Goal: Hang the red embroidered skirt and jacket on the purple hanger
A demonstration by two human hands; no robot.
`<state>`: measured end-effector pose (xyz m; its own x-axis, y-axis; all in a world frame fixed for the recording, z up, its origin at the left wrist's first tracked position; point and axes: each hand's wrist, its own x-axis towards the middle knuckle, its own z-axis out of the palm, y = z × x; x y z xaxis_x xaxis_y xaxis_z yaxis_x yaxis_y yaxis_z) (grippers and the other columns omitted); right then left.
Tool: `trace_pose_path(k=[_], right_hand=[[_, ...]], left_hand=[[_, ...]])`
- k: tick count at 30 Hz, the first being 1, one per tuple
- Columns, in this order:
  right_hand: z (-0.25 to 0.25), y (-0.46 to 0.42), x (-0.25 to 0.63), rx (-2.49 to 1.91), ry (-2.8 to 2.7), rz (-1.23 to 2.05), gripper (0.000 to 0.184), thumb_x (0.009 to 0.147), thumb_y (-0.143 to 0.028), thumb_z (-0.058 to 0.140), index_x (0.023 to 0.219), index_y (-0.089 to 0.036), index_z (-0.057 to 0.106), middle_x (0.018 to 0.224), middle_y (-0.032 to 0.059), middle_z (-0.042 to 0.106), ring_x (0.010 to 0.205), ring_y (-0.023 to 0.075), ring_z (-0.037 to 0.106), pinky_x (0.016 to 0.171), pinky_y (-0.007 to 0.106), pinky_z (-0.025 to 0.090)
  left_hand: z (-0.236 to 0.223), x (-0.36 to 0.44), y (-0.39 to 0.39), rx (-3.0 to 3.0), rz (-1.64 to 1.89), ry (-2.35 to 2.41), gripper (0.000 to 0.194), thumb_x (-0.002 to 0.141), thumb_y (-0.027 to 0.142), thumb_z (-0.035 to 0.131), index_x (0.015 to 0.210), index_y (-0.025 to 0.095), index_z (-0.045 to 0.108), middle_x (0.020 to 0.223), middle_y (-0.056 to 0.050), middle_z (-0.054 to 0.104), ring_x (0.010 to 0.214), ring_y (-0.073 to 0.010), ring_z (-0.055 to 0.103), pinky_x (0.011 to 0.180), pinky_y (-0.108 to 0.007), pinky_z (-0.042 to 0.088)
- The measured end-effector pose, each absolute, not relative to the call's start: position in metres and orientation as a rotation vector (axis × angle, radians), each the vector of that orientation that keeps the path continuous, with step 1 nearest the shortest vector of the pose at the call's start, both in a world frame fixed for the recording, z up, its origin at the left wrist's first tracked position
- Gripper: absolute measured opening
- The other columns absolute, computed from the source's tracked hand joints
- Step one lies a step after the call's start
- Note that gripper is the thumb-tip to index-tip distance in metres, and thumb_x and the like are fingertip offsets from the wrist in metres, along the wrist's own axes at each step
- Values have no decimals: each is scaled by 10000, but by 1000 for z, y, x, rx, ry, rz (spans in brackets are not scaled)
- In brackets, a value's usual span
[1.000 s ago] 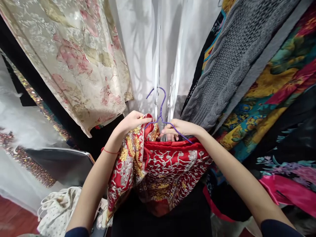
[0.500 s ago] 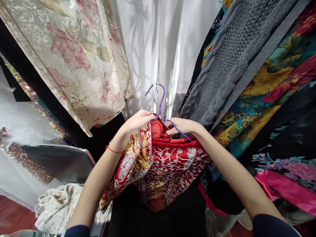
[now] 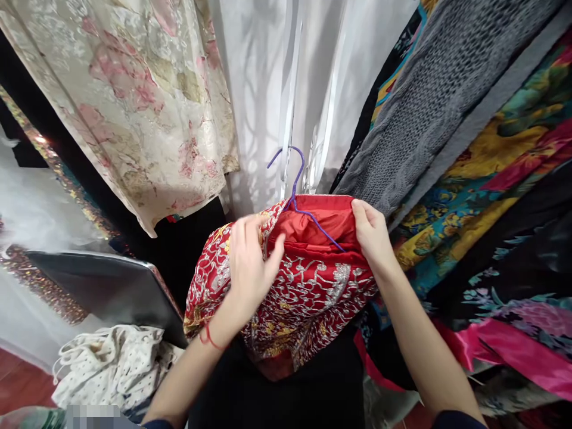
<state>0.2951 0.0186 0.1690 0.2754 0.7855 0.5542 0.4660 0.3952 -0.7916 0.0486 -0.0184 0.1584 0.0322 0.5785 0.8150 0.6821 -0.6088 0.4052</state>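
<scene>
A red garment point(image 3: 308, 286) with silver and gold embroidery hangs bunched on a purple wire hanger point(image 3: 297, 190), whose hook sticks up above the fabric. My left hand point(image 3: 250, 268) rests on the garment's left shoulder, fingers curled over the cloth near the neck opening. My right hand point(image 3: 373, 238) pinches the red collar edge at the right of the opening, pulling it over the hanger's arm. A thin red cord circles my left wrist.
Hanging clothes close in on both sides: a cream floral fabric point(image 3: 143, 101) at upper left, a grey knit point(image 3: 429, 101) and bright floral prints point(image 3: 491, 173) at right. White plastic covers point(image 3: 308, 77) hang behind. A grey chair point(image 3: 107, 286) and a spotted cream bundle point(image 3: 111, 369) sit lower left.
My left hand slid from the hanger's neck down onto the garment's left shoulder. My right hand lifted the collar up and over the hanger's right arm, and the neck opening spread wider.
</scene>
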Motion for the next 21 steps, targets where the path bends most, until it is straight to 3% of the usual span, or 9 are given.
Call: trace_pose_path(k=[1,3,6,9,12,14,17,21], right_hand=[[166,19,291,-1256,-1357,245,450,926,-644,389,710,-250,392,681,-15,430,664,159,442,674,278,405],[164,18,284,-1286,-1368,146,489,948,-651,356,674,-246,335,648,-29,348,618,142,368,625,283,348],[164,14,280,-1296,-1416,114,548,944,-687,328,632,-242,261,601,-40,276,566,119,290,563,288,273],[165,12,281,-1275,-1463,104,580,928,-697,366,592,-234,273,556,-46,278,536,102,280,532,277,257],[167,11,284,-1294,-1534,203,523,821,-674,604,620,-202,502,564,-33,479,553,114,438,546,253,367],[170,10,289,-1310,-1592,431,471,702,-618,766,818,-171,675,724,14,680,659,169,599,622,277,492],[177,6,300,-1293,-1655,894,607,656,-547,835,1105,-157,711,983,79,771,841,243,704,764,358,583],[178,1,318,-1402,-1678,1166,517,633,-540,854,941,-137,757,901,81,782,746,235,708,721,364,589]], left_hand=[[140,50,-29,-2191,-1623,-1365,254,939,362,570,1148,221,542,1062,-108,618,1024,-245,600,906,-386,478],[101,52,-41,-2189,-1470,-1563,411,907,452,600,1228,209,519,1104,-151,609,1028,-283,605,882,-415,491],[55,47,-33,-1954,-1149,-1926,809,848,627,582,1368,26,429,1254,-285,533,1166,-419,534,940,-550,446],[42,29,0,-1750,-999,-2169,920,804,627,605,1330,-102,411,1257,-367,493,1179,-500,483,967,-648,377],[53,2,34,-1608,-1117,-2213,831,764,514,639,1278,-103,430,1240,-372,487,1201,-529,440,990,-696,313],[64,-16,52,-1563,-1240,-2152,654,804,403,576,1259,-51,454,1236,-344,499,1229,-504,429,1015,-694,288],[79,-40,72,-1644,-1402,-1983,391,844,257,470,1175,55,523,1190,-268,558,1204,-421,485,1037,-621,327],[95,-67,99,-2116,-1610,-1755,255,872,214,379,1064,150,535,1032,-136,631,982,-262,597,958,-433,455]])
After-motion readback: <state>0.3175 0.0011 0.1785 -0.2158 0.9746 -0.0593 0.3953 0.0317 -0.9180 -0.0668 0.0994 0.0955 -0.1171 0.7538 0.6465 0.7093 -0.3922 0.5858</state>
